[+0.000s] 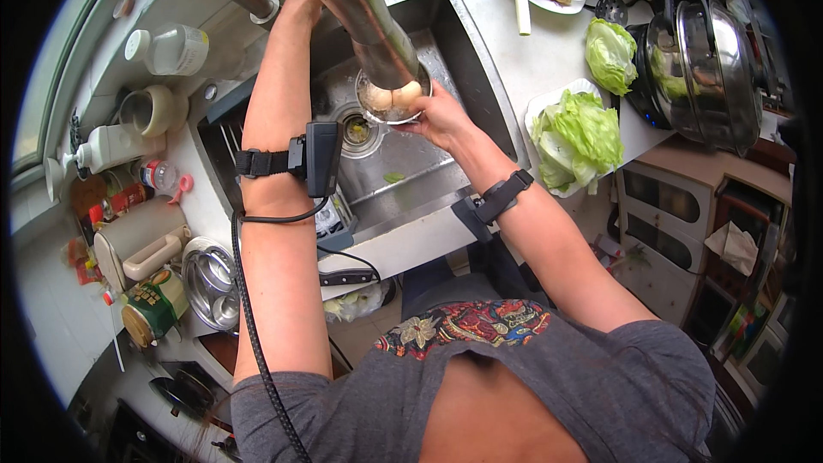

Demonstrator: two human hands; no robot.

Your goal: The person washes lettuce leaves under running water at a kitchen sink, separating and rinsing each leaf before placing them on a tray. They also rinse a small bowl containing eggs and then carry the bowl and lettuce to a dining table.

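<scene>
Over the sink (pixel 443 103) my right hand (pixel 440 114) grips a metal bowl (pixel 386 117) by its right side, the thumb on the rim. Eggs (pixel 406 95) lie inside the bowl, partly covered from view by the faucet spout (pixel 386 45) above it. My left arm reaches up past the left side of the spout; only the wrist and heel of my left hand (pixel 305 3) show, and its fingers are hidden behind the spout. A drain strainer (pixel 357 130) with scraps sits below and left of the bowl, and a green leaf (pixel 393 177) lies on the sink floor.
Right of the sink are a white dish of lettuce (pixel 577 138), another lettuce piece (pixel 611 56), a steel pot (pixel 701 71) and a plate of peelings (pixel 566 6). A sheathed or black-handled knife (pixel 347 278) lies at the front edge. Bottles (pixel 173 50) and jars crowd the left.
</scene>
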